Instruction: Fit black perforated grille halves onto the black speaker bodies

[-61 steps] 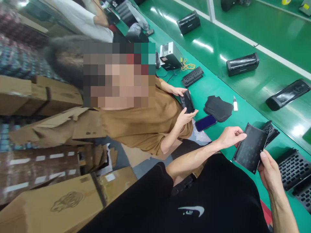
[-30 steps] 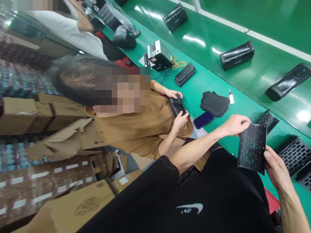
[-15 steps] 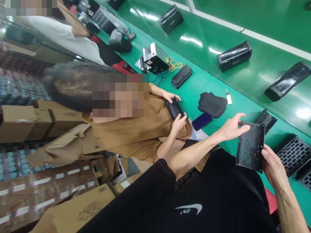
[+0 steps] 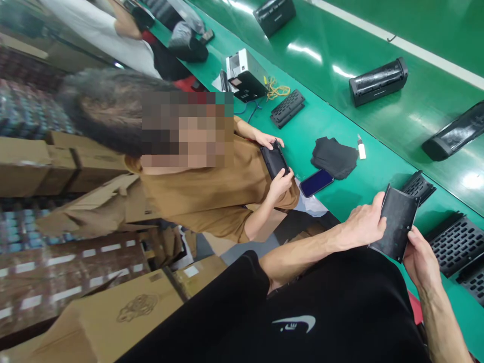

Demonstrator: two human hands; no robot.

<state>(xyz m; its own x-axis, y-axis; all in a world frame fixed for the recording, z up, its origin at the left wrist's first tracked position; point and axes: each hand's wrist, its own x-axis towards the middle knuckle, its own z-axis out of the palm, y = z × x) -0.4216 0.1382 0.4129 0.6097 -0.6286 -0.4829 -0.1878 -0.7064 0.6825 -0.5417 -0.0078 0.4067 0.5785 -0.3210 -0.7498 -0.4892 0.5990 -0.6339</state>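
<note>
A black curved speaker panel (image 4: 400,218) is held up over my lap, its inner side facing me and looking plain dark, with small posts along its edges. My left hand (image 4: 367,222) grips its left edge, fingers bent against the rim. On the opposite edge, my right hand (image 4: 422,258) holds the panel's lower right side, thumb on the face and the other fingers behind. Just past it lies a slotted black grille (image 4: 420,185) on the green bench. More slotted grilles (image 4: 456,242) rest to the right of my right hand.
A co-worker in a brown shirt (image 4: 212,201) sits at left, holding a similar dark panel (image 4: 275,160). On the bench (image 4: 336,118) are black cloth pieces (image 4: 335,157), a phone (image 4: 316,182), a small bottle (image 4: 362,148) and a boxy device (image 4: 247,75). Speakers (image 4: 378,83) stand beyond; cardboard boxes (image 4: 124,312) lie lower left.
My left hand has shifted from the panel's top left corner down its left edge, fingers now closer in. The panel has tilted, and its slots no longer show through. The camera view has shifted slightly.
</note>
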